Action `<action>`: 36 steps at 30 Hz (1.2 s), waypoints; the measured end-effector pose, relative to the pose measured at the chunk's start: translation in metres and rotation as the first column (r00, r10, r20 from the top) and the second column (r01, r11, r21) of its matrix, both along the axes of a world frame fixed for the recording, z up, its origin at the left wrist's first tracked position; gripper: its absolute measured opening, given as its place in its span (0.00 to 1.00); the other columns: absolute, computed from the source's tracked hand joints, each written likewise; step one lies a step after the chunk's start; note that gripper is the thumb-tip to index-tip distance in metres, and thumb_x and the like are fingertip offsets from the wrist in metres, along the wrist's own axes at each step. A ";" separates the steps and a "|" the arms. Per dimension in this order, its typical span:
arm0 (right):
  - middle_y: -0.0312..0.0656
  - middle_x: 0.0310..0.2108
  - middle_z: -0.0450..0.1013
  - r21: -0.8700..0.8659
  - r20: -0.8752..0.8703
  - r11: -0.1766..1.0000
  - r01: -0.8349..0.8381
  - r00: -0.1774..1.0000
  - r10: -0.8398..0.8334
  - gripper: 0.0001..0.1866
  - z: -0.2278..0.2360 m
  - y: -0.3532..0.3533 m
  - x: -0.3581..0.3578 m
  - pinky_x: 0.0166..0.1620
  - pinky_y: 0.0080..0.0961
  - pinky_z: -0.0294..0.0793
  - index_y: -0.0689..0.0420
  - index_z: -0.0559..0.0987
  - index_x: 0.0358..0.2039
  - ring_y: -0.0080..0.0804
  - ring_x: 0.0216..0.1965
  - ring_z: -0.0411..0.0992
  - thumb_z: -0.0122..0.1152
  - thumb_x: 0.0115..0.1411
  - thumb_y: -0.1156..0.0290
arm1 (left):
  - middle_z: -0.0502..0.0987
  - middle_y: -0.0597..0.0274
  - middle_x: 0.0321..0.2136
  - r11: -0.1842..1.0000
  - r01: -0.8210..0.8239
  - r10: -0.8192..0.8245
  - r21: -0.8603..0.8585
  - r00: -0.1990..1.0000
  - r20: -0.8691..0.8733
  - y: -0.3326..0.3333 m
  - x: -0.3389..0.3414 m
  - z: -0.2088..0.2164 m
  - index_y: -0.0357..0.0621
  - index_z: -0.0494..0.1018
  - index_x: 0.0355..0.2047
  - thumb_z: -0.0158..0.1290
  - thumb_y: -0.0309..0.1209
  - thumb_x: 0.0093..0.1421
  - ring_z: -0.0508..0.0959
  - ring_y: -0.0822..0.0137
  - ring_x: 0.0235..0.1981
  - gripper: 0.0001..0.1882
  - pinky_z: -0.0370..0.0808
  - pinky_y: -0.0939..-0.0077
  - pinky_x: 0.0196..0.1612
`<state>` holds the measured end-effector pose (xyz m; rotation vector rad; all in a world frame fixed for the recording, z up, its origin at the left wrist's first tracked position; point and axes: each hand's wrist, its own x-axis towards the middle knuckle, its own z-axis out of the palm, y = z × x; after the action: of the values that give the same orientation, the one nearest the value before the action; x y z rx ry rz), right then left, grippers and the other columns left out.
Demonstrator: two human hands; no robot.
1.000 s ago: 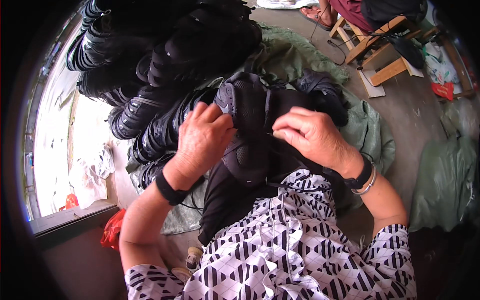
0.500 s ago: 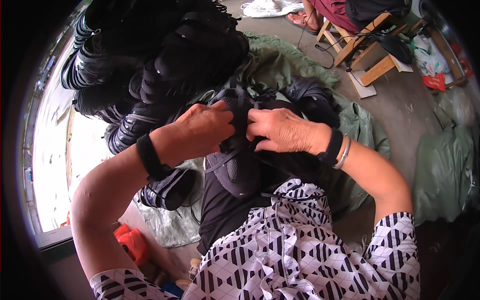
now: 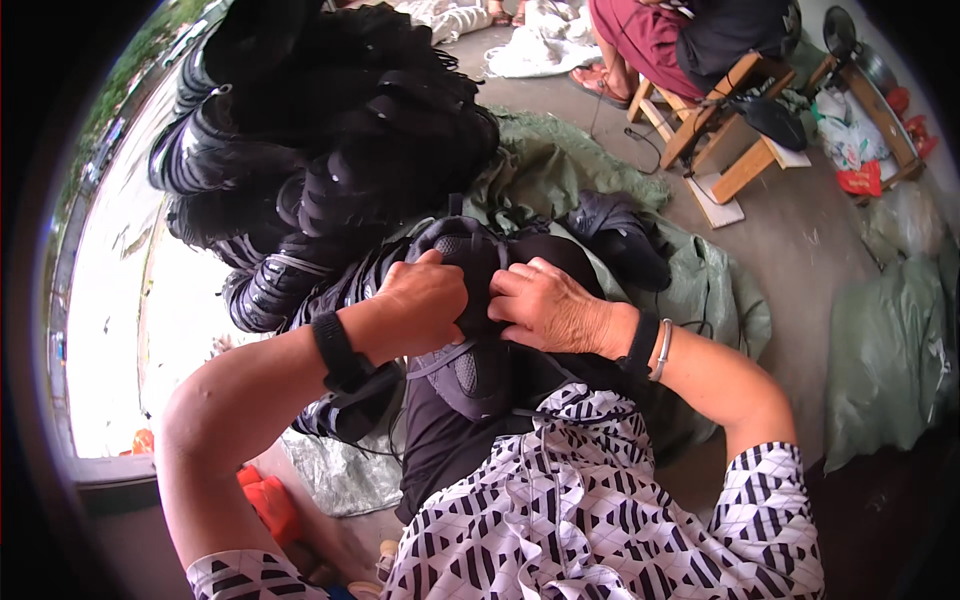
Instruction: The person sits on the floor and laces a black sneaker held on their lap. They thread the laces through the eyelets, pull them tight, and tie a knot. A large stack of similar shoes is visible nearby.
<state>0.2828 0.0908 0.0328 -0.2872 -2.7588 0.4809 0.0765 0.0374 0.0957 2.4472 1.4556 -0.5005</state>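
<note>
Across my lap lies a black shoe upper [image 3: 470, 390] with grey mesh patches and a thin grey lace across its near part. My left hand [image 3: 425, 300] is closed over its left side, the knuckles up. From the right, my right hand [image 3: 548, 308] bends its fingers together onto the middle of the upper, close to the left fingers. Both sets of fingertips are partly hidden, so the exact part pinched does not show. A tall heap of black shoe uppers [image 3: 340, 170] rises beyond my left hand. Another dark upper [image 3: 625, 240] lies past my right hand.
A green woven sheet [image 3: 550, 150] spreads under the uppers. Far right are a wooden stool [image 3: 735, 175] and a seated person in dark red clothing [image 3: 635, 45]. A green sack [image 3: 885, 365] stands at right. Something orange-red [image 3: 268, 505] lies at lower left.
The view has tilted up, so the surroundings sit lower in the picture. My hands stay close together over the upper; the right fingers are drawn in more tightly.
</note>
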 end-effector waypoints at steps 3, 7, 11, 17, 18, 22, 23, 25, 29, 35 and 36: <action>0.38 0.36 0.68 -0.042 0.006 0.999 -0.019 1.000 0.020 0.13 0.003 0.007 -0.001 0.45 0.33 0.68 0.53 0.77 0.32 0.38 0.41 0.70 0.69 0.45 0.69 | 0.75 0.64 0.33 0.987 -0.144 0.140 0.067 0.988 0.066 -0.001 -0.004 -0.005 0.48 0.81 0.26 0.60 0.41 0.51 0.75 0.56 0.42 0.11 0.78 0.61 0.36; 0.38 0.35 0.68 -0.046 0.034 0.998 -0.036 0.999 0.038 0.11 -0.003 0.008 -0.001 0.44 0.34 0.68 0.53 0.77 0.31 0.38 0.40 0.70 0.68 0.46 0.69 | 0.78 0.58 0.24 0.829 -0.491 0.469 -0.267 0.351 0.811 0.018 -0.019 -0.026 0.39 0.77 0.27 0.54 0.34 0.58 0.77 0.67 0.25 0.10 0.72 0.69 0.29; 0.36 0.34 0.68 0.014 0.018 0.999 0.046 0.999 -0.046 0.10 -0.015 0.008 0.005 0.44 0.35 0.69 0.51 0.77 0.29 0.37 0.39 0.70 0.68 0.46 0.68 | 0.78 0.59 0.22 0.840 -0.509 0.413 -0.189 0.374 0.830 0.015 0.011 -0.033 0.37 0.71 0.33 0.49 0.32 0.63 0.75 0.69 0.15 0.09 0.71 0.75 0.19; 0.34 0.30 0.67 0.199 -0.074 0.979 0.046 0.997 -0.031 0.10 -0.004 0.002 0.005 0.38 0.30 0.65 0.51 0.76 0.25 0.32 0.36 0.67 0.69 0.43 0.65 | 0.79 0.54 0.25 0.926 -0.369 0.331 -0.075 0.704 0.628 0.016 0.010 -0.047 0.42 0.75 0.35 0.53 0.34 0.55 0.80 0.57 0.27 0.11 0.76 0.64 0.31; 0.34 0.29 0.67 0.209 -0.082 0.976 0.056 0.996 -0.039 0.11 -0.005 0.001 0.008 0.38 0.30 0.65 0.51 0.76 0.25 0.32 0.36 0.67 0.69 0.43 0.65 | 0.79 0.53 0.26 0.944 -0.322 0.312 -0.076 0.788 0.531 0.015 0.013 -0.046 0.44 0.77 0.34 0.54 0.35 0.54 0.80 0.54 0.31 0.11 0.76 0.62 0.35; 0.33 0.28 0.67 0.315 -0.102 0.948 0.038 0.995 -0.006 0.09 -0.013 0.000 0.004 0.38 0.30 0.65 0.51 0.77 0.26 0.31 0.35 0.67 0.67 0.44 0.65 | 0.80 0.55 0.28 0.974 -0.181 0.206 -0.137 0.956 0.208 0.021 0.020 -0.024 0.49 0.80 0.32 0.56 0.40 0.52 0.81 0.51 0.34 0.11 0.77 0.57 0.37; 0.33 0.28 0.67 0.345 -0.090 0.938 0.027 0.996 0.005 0.08 -0.012 0.001 0.003 0.38 0.30 0.65 0.51 0.77 0.26 0.31 0.35 0.67 0.66 0.44 0.65 | 0.80 0.55 0.28 0.978 -0.142 0.166 -0.154 0.974 0.156 0.023 0.023 -0.024 0.47 0.80 0.31 0.57 0.41 0.52 0.81 0.50 0.33 0.12 0.77 0.56 0.36; 0.33 0.28 0.66 0.313 -0.046 0.950 -0.008 0.999 0.023 0.09 -0.006 0.003 0.006 0.40 0.30 0.65 0.50 0.79 0.30 0.31 0.35 0.67 0.65 0.47 0.65 | 0.80 0.56 0.27 0.974 -0.151 0.164 -0.171 0.985 0.060 0.022 0.033 -0.027 0.47 0.80 0.29 0.56 0.40 0.53 0.81 0.51 0.33 0.11 0.78 0.57 0.36; 0.34 0.33 0.68 0.202 -0.069 0.979 -0.023 0.997 0.038 0.11 0.000 0.005 0.011 0.45 0.32 0.64 0.51 0.80 0.33 0.33 0.37 0.68 0.68 0.46 0.66 | 0.80 0.55 0.26 0.982 -0.137 0.156 -0.133 0.977 0.147 0.016 0.027 -0.033 0.44 0.79 0.30 0.55 0.38 0.54 0.81 0.52 0.31 0.11 0.77 0.58 0.34; 0.35 0.37 0.71 0.089 -0.117 0.996 -0.017 0.993 0.027 0.15 -0.005 -0.001 0.013 0.48 0.32 0.65 0.54 0.79 0.36 0.31 0.41 0.69 0.68 0.46 0.67 | 0.74 0.61 0.20 0.925 -0.379 0.224 -0.019 0.506 0.833 -0.008 -0.011 -0.035 0.36 0.75 0.33 0.53 0.28 0.61 0.74 0.69 0.21 0.06 0.70 0.73 0.26; 0.35 0.36 0.72 0.099 -0.115 0.995 0.005 0.993 0.006 0.14 -0.002 -0.002 0.014 0.48 0.32 0.65 0.54 0.79 0.35 0.31 0.40 0.70 0.68 0.46 0.68 | 0.72 0.65 0.19 0.849 -0.497 0.386 -0.182 0.345 0.855 -0.009 -0.017 -0.027 0.36 0.74 0.33 0.52 0.29 0.62 0.71 0.75 0.20 0.07 0.67 0.78 0.23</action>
<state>0.2966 0.0893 0.0309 -0.2277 -2.6597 0.3481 0.0591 0.0279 0.0685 1.6700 1.5033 0.8901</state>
